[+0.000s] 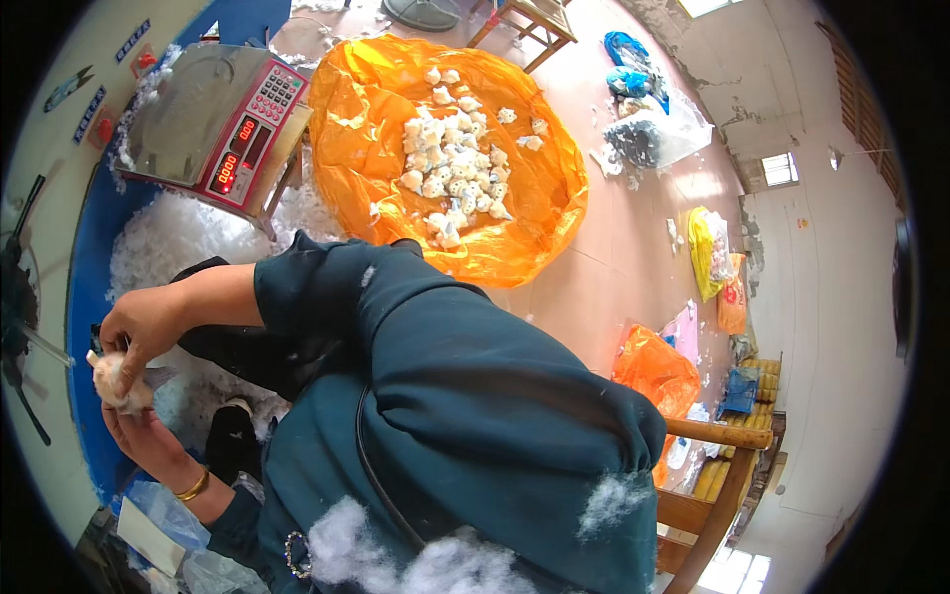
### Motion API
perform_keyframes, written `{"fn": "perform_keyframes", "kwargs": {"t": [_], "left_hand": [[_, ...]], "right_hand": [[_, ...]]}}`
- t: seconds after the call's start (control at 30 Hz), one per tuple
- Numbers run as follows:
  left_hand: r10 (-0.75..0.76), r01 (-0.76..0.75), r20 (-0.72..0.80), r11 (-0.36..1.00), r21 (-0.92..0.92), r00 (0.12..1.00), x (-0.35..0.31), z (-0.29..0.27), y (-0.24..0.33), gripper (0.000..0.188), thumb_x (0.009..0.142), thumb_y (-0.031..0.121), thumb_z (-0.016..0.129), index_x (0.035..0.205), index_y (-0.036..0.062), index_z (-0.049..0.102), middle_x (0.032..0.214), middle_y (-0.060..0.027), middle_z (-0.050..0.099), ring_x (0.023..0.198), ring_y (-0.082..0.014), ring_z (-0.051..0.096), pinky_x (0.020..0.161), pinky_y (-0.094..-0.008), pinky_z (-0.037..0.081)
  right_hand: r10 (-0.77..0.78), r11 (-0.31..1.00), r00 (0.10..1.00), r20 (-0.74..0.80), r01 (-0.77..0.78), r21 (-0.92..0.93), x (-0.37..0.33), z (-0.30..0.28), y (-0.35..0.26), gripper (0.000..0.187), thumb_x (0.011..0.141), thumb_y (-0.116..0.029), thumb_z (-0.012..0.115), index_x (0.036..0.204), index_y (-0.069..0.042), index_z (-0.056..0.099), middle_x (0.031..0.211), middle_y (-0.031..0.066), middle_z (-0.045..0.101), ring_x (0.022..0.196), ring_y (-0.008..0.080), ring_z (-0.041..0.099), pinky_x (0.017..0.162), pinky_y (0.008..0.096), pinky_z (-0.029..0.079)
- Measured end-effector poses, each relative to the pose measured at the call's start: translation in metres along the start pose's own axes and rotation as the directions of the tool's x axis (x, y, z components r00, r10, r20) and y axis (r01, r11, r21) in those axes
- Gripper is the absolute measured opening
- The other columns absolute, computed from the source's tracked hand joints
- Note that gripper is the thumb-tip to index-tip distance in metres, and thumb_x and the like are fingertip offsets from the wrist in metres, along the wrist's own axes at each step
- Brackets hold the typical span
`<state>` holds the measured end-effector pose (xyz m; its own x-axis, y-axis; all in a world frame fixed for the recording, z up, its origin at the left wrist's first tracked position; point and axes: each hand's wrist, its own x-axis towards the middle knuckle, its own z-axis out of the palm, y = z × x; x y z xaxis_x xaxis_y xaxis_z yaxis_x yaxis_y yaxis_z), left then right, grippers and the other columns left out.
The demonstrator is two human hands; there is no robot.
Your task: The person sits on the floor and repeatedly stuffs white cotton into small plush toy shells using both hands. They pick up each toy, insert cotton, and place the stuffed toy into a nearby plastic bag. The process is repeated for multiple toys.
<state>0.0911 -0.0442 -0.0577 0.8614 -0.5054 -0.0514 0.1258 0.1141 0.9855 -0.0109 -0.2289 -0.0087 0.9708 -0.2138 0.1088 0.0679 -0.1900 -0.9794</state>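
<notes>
A small cream plush toy point(111, 380) with a greyish flap is held close to the blue-edged machine at the left. From above, my right hand point(148, 319) has its fingers closed on the toy. My left hand point(143, 438), below it with a gold bangle on the wrist, grips the toy's lower side. Part of the toy is covered by my fingers. A thin metal tube point(45, 346) sticks out from the machine toward the toy, apart from it. White fluffy stuffing point(173, 238) lies around and beneath my hands.
A digital scale point(183, 119) with a red panel stands at the upper left. Beside it, a large open orange bag point(356, 129) holds several small plush toys point(455, 158). A wooden chair point(717, 433) is behind me, and a wooden stool point(539, 30) stands farther off.
</notes>
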Motion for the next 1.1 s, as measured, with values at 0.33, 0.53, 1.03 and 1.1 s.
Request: {"fn": "perform_keyframes", "kwargs": {"t": [0.33,0.53,1.03,1.1], "left_hand": [[-0.244,0.33,0.23,0.798,-0.504,0.942,0.009,-0.062,-0.02,0.046,0.095,0.025,0.048,0.135,0.0028,0.039,0.127,-0.014,0.051,0.108,-0.0188,0.055,0.091,-0.0288,0.046],[0.081,-0.005,0.171,0.913,-0.408,0.982,0.007,0.023,0.043,0.015,0.097,0.012,0.046,0.11,0.0082,0.052,0.089,0.0003,0.054,0.064,-0.0054,0.045,0.049,-0.0192,0.034],[0.442,-0.395,-0.258,0.893,0.214,0.859,0.152,0.019,0.038,0.006,0.087,0.002,0.051,0.092,0.0008,0.052,0.079,-0.0096,0.059,0.057,-0.0154,0.054,0.053,-0.0316,0.044],[0.403,-0.353,-0.225,0.907,0.231,0.887,0.137,0.01,0.034,0.005,0.088,0.002,0.051,0.093,0.0014,0.052,0.08,-0.009,0.059,0.055,-0.0139,0.054,0.051,-0.0299,0.043]], "right_hand": [[0.138,0.768,0.972,0.19,-0.226,0.6,0.005,0.01,0.01,0.038,0.073,-0.02,0.08,0.102,-0.002,0.063,0.09,0.0025,0.064,0.077,0.011,0.059,0.064,0.024,0.047],[0.021,0.904,0.996,-0.092,0.021,0.427,0.028,0.015,-0.004,0.024,0.087,-0.022,0.067,0.097,-0.001,0.061,0.082,-0.0003,0.058,0.075,0.0062,0.052,0.064,0.023,0.043],[0.114,0.895,0.948,-0.298,0.032,0.444,0.156,0.028,-0.002,0.021,0.088,-0.022,0.063,0.081,-0.004,0.059,0.066,-0.0015,0.053,0.052,0.0052,0.045,0.042,0.0229,0.033],[0.155,0.937,0.939,-0.308,-0.04,0.348,0.137,0.026,-0.004,0.021,0.089,-0.023,0.063,0.082,-0.004,0.059,0.065,-0.0027,0.052,0.052,0.0045,0.044,0.042,0.0217,0.032]]}}
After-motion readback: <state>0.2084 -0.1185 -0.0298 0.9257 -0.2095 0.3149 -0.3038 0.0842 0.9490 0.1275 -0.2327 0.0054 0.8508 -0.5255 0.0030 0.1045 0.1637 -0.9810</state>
